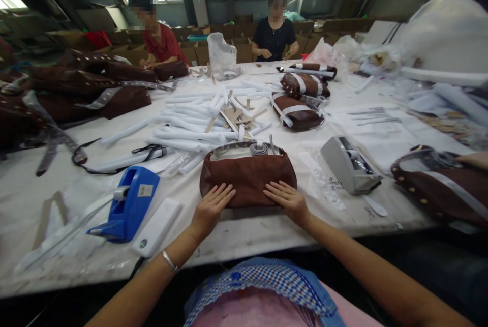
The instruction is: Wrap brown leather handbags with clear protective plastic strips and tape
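A brown handbag [247, 172] lies on the table in front of me, its strap at the far side. My left hand [214, 205] rests flat on the bag's near left part, fingers stretched out. On the near right part lies my right hand [288, 200], also with straight fingers. A coiled grey strip [259, 149] sits by the bag's strap. Left of the bag stand a blue tape dispenser [133, 200] and a white flat device [158, 226]. To its right is a grey tape dispenser [348, 164].
White rolled tubes [186, 134] and cardboard strips [238, 116] lie beyond the bag. More brown bags are piled at left [114, 88] and stand at back right [295, 111]. Another bag [438, 184] lies far right beside someone's arm. Two people work across the table.
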`<state>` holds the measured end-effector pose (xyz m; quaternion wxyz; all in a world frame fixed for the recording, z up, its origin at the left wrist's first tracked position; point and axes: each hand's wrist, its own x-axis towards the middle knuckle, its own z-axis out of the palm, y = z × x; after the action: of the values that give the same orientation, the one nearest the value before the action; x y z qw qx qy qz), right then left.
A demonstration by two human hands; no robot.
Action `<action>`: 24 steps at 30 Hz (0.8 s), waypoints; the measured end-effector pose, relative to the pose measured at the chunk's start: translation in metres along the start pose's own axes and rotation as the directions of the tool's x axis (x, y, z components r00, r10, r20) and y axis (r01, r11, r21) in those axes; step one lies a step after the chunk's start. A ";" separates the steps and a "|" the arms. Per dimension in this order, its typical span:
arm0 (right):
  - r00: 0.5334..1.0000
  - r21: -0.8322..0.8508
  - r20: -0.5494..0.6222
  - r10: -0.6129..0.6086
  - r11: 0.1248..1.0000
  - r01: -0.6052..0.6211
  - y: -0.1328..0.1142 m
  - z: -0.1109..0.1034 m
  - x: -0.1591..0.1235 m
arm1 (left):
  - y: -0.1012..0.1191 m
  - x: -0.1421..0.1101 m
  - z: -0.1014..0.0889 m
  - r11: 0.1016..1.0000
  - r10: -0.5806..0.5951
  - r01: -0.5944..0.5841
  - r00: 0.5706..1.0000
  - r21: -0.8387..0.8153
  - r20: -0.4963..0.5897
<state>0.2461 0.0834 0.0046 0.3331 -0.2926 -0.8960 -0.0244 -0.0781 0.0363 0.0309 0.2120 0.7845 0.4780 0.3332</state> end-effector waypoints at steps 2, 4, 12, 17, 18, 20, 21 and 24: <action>1.000 -0.016 0.012 -0.012 1.000 0.013 0.001 0.001 -0.001 | 0.014 0.010 -0.006 0.985 0.046 -0.060 0.995 0.164 0.089; 0.999 -0.031 0.035 -0.024 0.999 0.025 0.001 -0.004 0.002 | 0.026 0.024 -0.008 0.936 0.110 -0.166 0.975 0.310 0.192; 0.956 -0.026 0.289 0.052 0.999 -0.047 -0.012 -0.074 0.076 | 0.015 0.045 0.018 0.748 0.169 -0.293 0.952 0.596 0.256; 0.974 -0.220 0.125 0.192 0.962 -0.161 -0.011 -0.021 0.089 | 0.009 0.033 0.027 0.756 0.167 -0.281 0.956 0.592 0.240; 0.972 -0.235 0.148 0.184 0.961 -0.146 -0.010 -0.007 0.085 | 0.011 0.030 0.028 0.768 0.162 -0.278 0.956 0.578 0.244; 0.966 -0.247 0.195 0.170 0.962 -0.120 -0.010 0.013 0.076 | 0.017 0.028 0.026 0.808 0.144 -0.261 0.957 0.528 0.251; 0.963 -0.246 0.209 0.171 0.962 -0.118 -0.010 0.017 0.072 | 0.023 0.029 0.023 0.834 0.136 -0.249 0.957 0.493 0.255; 0.958 -0.229 0.225 0.181 0.965 -0.129 -0.007 0.018 0.072 | 0.039 0.041 0.003 0.903 0.132 -0.210 0.966 0.375 0.224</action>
<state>0.1887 0.1187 0.0355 0.1885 -0.3967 -0.8966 -0.0574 -0.0387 0.0553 0.0675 0.0645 0.8788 0.4414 0.1694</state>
